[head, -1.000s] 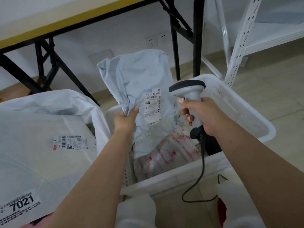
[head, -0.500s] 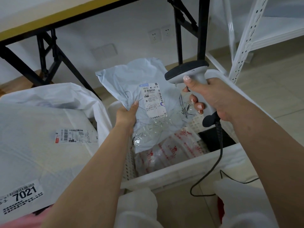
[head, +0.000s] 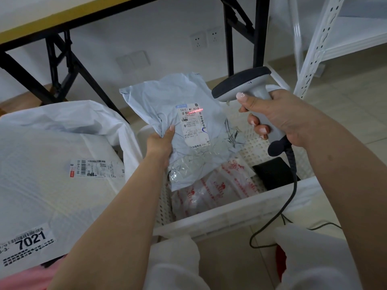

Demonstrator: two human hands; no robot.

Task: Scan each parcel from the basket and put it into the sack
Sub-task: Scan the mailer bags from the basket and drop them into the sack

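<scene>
We pinch the parcel in left hand, right hand grips scanner; beam probably misses the barcode on the crumpled label.

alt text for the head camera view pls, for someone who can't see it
A left hand holds a grey parcel above a white basket while the right hand aims a scanner, its red line on the label. A white sack sits to the left.

Sack left of basket; parcel above basket.
</scene>
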